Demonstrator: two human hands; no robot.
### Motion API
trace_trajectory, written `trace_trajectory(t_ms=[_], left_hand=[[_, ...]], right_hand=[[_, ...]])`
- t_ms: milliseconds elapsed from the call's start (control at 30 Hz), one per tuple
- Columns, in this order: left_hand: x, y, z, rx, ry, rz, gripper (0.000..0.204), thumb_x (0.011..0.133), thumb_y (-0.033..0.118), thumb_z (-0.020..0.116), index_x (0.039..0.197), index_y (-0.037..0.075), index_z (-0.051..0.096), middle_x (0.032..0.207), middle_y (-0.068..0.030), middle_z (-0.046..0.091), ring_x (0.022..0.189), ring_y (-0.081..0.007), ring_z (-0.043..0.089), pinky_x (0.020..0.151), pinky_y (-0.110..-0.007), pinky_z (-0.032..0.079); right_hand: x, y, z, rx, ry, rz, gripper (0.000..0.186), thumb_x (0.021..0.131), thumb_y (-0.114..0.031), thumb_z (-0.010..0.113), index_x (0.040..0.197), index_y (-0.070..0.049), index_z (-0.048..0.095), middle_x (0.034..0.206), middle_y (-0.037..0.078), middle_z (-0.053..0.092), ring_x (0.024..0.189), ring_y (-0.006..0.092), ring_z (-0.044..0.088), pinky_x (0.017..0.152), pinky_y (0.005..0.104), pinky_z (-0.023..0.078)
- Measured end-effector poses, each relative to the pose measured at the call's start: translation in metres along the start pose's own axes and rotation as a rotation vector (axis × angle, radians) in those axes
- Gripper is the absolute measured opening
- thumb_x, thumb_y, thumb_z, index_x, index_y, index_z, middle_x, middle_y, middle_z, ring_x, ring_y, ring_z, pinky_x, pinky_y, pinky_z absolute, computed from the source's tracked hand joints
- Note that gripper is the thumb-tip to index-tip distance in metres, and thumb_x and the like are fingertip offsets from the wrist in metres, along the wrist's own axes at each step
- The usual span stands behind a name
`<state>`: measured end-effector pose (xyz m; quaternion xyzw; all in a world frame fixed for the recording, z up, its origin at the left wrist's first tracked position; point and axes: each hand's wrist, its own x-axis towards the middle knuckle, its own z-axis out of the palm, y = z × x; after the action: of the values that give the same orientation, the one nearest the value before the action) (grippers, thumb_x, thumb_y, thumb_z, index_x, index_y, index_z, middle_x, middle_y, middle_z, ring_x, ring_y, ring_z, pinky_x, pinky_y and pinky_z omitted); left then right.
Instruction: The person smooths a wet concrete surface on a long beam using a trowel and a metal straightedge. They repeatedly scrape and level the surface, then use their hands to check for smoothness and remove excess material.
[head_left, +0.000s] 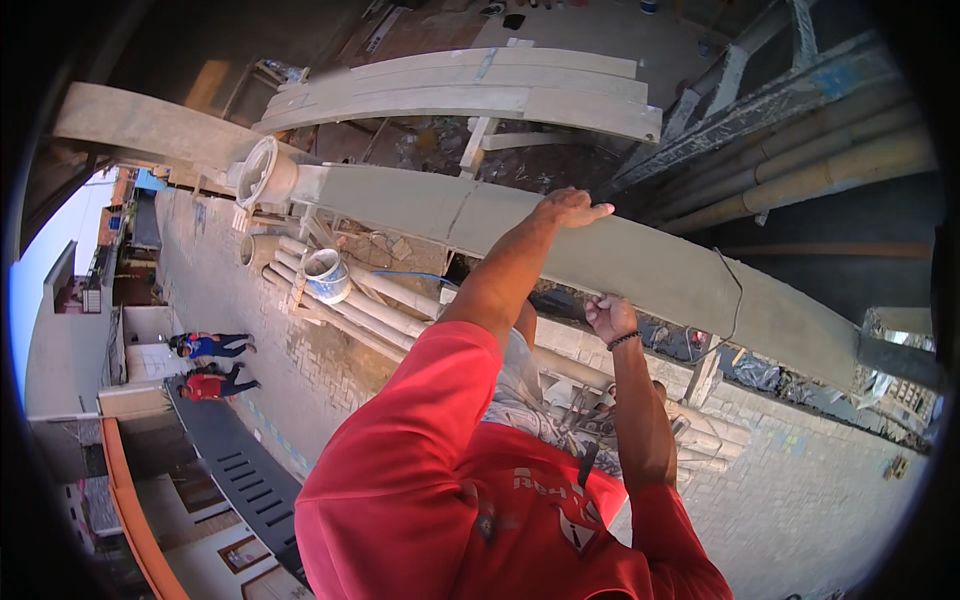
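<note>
Two bare hands work along a smooth grey beam (660,265) that slants across the middle of the view, from a pale tub (284,184) at its left end down toward the right. The left hand (572,208) rests at the beam's far edge, fingers bent and thumb pointing right — whether it grips the edge or merely leans there cannot be told. The right hand (612,318), a dark bracelet (625,341) at its wrist, is at the near edge with fingers curled in; whether they are clenched on anything cannot be seen. A dark wire (738,300) loops across the beam to the right of both hands. Pale boards (450,80) lie beyond the beam, while a white-and-blue bucket (328,283) sits by bamboo poles (390,318) on the near side. On the paved lane (780,500) at left, two people — one in a blue top (212,346), the other in a red one (207,387) — appear sideways in the tilted view.
</note>
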<state>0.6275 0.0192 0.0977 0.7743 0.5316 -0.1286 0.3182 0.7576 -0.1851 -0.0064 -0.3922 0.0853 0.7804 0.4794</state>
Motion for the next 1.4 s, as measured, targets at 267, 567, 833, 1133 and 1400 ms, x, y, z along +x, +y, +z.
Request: trace_trajectory(t_ms=[267, 567, 833, 1133, 1400], left_hand=[[-0.093, 0.018, 0.096, -0.503, 1.214, 0.082, 0.035, 0.099, 0.025, 0.049, 0.122, -0.001, 0.053, 0.112, -0.0197, 0.059, 0.105, -0.0362, 0.055, 0.102, -0.051, 0.033], [-0.150, -0.051, 0.179, -2.312, 0.413, -0.638, 0.086, 0.092, 0.063, 0.046, 0.147, 0.002, 0.023, 0.149, -0.0218, 0.024, 0.132, -0.0426, 0.034, 0.111, -0.052, 0.032], [-0.130, -0.042, 0.129, -2.725, 0.407, -0.399, 0.100, 0.088, 0.074, 0.039, 0.145, -0.006, 0.020, 0.148, -0.0256, 0.023, 0.139, -0.0422, 0.022, 0.117, -0.052, 0.022], [-0.133, -0.048, 0.131, -2.845, 0.317, -0.326, 0.100, 0.088, 0.073, 0.041, 0.146, -0.005, 0.021, 0.149, -0.0249, 0.024, 0.140, -0.0419, 0.022, 0.116, -0.052, 0.025], [-0.136, -0.065, 0.140, -3.009, 0.125, -0.230, 0.090, 0.093, 0.067, 0.039, 0.146, -0.003, 0.023, 0.151, -0.0241, 0.024, 0.142, -0.0410, 0.021, 0.117, -0.052, 0.024]], right_hand=[[-0.001, -0.004, -0.009, -0.083, 0.001, 0.025, 0.018, 0.067, 0.003, 0.048, 0.080, -0.008, 0.049, 0.078, 0.006, 0.052, 0.071, 0.0245, 0.055, 0.056, 0.0320, 0.044], [-0.016, -0.001, -0.010, -0.065, 0.019, 0.005, 0.020, 0.069, 0.004, 0.049, 0.084, -0.008, 0.051, 0.081, 0.007, 0.054, 0.075, 0.0246, 0.056, 0.059, 0.0305, 0.045], [-0.045, -0.001, 0.020, -0.361, 0.167, 0.036, 0.024, 0.073, 0.006, 0.047, 0.094, -0.005, 0.053, 0.077, 0.006, 0.054, 0.068, 0.0191, 0.056, 0.053, 0.0270, 0.042], [-0.012, -0.093, 0.111, -1.826, 0.198, -1.079, 0.031, 0.080, -0.003, 0.054, 0.110, -0.002, 0.060, 0.104, 0.017, 0.064, 0.104, 0.0335, 0.057, 0.093, 0.0432, 0.044], [0.054, -0.112, 0.145, -2.083, 0.264, -0.331, 0.055, 0.096, -0.056, 0.041, 0.116, -0.010, 0.065, 0.111, 0.020, 0.066, 0.109, 0.0402, 0.059, 0.096, 0.0472, 0.045]])
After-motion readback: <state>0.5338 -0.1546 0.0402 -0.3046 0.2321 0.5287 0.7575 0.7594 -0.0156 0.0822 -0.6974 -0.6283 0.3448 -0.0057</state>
